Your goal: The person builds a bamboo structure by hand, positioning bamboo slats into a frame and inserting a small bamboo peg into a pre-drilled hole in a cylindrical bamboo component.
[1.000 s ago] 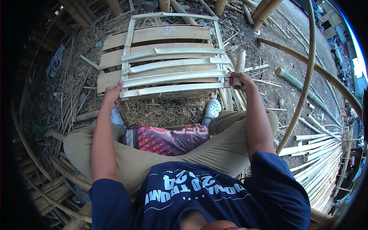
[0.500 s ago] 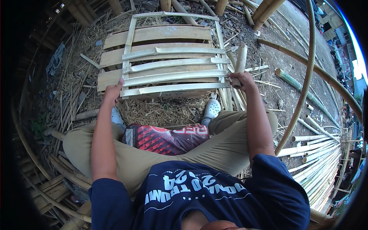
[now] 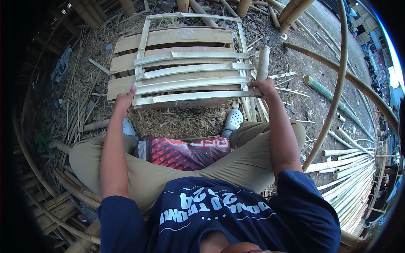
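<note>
A frame of pale split-bamboo strips lies over a low slatted wooden platform, several crosspieces joining its two long sides. My left hand is closed on the near left corner of this frame, thumb on top of the strip. In my right hand, by the near right corner, is a short round bamboo stick, gripped at its lower end and standing nearly upright. The fingers of that hand come up to the frame's right side; whether they touch it I cannot tell.
Between my crossed legs lies a red and black printed sack. Straw and shavings cover the ground. Curved bamboo poles rise at the right, with a green pole and a stack of cut bamboo beyond.
My right hand has shifted slightly left, toward the frame's corner, and the stick in it has moved a little with it. The left hand and the frame look unchanged.
</note>
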The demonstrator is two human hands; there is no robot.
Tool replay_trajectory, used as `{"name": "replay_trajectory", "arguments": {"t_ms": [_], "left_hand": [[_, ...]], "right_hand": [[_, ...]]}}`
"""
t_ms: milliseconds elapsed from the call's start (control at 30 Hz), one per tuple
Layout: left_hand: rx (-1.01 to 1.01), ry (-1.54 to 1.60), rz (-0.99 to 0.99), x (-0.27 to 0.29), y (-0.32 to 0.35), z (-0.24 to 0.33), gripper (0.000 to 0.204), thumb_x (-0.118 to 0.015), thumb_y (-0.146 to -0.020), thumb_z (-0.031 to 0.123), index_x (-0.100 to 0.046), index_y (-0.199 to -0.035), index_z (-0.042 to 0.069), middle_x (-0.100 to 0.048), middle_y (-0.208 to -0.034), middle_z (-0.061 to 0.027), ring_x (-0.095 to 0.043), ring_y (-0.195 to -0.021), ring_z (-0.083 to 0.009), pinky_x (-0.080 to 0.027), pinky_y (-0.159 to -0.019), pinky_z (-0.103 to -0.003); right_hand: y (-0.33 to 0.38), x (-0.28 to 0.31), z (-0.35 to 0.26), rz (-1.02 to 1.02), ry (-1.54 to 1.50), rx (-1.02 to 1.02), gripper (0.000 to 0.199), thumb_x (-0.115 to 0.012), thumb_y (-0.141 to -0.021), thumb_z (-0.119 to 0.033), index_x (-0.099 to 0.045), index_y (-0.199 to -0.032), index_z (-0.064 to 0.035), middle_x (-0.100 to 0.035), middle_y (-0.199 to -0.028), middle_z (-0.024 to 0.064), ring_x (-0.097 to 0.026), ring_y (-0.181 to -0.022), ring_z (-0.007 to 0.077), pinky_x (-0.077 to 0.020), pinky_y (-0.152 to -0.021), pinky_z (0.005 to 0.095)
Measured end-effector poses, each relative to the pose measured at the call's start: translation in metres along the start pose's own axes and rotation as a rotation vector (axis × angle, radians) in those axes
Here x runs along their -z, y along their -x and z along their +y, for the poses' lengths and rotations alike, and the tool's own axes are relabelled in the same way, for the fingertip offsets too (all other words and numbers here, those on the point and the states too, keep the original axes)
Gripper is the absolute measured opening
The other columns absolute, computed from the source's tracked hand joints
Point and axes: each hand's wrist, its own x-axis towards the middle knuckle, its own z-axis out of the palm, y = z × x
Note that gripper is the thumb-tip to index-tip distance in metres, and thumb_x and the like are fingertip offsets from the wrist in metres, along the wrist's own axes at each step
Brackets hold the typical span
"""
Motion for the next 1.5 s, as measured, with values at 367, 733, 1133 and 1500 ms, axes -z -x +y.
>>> {"name": "replay_trajectory", "arguments": {"t_ms": [367,733,1133,1500], "left_hand": [[-0.137,-0.126,0.136,-0.003,-0.005,0.001,0.073,-0.070,-0.093,0.072,-0.072,-0.078,0.001,-0.060,-0.065,-0.0043,-0.052,-0.058,-0.0175,-0.043,-0.056,-0.038],[-0.641,-0.150,0.581,-0.028,0.030,0.043,0.030,-0.074,-0.096,0.032,-0.077,-0.100,0.003,-0.074,-0.106,-0.0181,-0.071,-0.100,-0.0357,-0.054,-0.089,-0.048],[-1.231,-0.473,0.444,-0.103,0.049,0.041,0.049,-0.053,-0.098,0.023,-0.063,-0.143,0.007,-0.063,-0.147,-0.0139,-0.055,-0.141,-0.0317,-0.034,-0.123,-0.055],[-1.235,-0.448,0.425,-0.112,0.056,0.077,0.043,-0.063,-0.088,0.019,-0.067,-0.124,-0.004,-0.069,-0.126,-0.0180,-0.061,-0.131,-0.0351,-0.037,-0.121,-0.058]], "right_hand": [[-0.006,-0.002,-0.004,0.015,0.057,0.103,0.063,-0.098,-0.064,-0.006,-0.065,-0.114,0.0124,-0.073,-0.096,0.0154,-0.072,-0.080,0.0242,-0.0594,-0.071,0.0391],[-0.042,0.007,-0.003,-0.015,0.016,-0.008,0.048,-0.093,-0.070,-0.009,-0.069,-0.106,0.0131,-0.077,-0.096,0.0207,-0.075,-0.071,0.0235,-0.0572,-0.060,0.0370],[0.066,-0.106,-0.134,-0.172,0.360,0.386,0.056,-0.082,-0.079,-0.022,-0.062,-0.126,0.0033,-0.071,-0.083,0.0145,-0.068,-0.058,0.0194,-0.0552,-0.053,0.0367],[0.057,-0.227,-0.172,-0.470,0.790,1.039,0.054,-0.080,-0.080,-0.029,-0.059,-0.120,0.0009,-0.074,-0.097,0.0281,-0.072,-0.094,0.0468,-0.0577,-0.084,0.0526]]}}
